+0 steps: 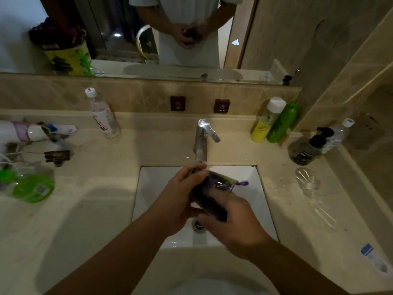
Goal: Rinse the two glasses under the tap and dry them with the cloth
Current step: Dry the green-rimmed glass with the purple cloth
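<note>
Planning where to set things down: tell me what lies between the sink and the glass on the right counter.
Head view: only bare counter lies between sink and glass.

My two forearms come up from the bottom edge of the frame, both bare, with no sleeves, watch, bracelet or rings showing. My left hand (178, 201) sits just left of centre, and my right hand (234, 226) is just below and right of it. At the top centre of the frame, the mirror (119, 28) reflects my torso in a pale, light-coloured short-sleeved top, the sleeves ending above the elbows.
</note>
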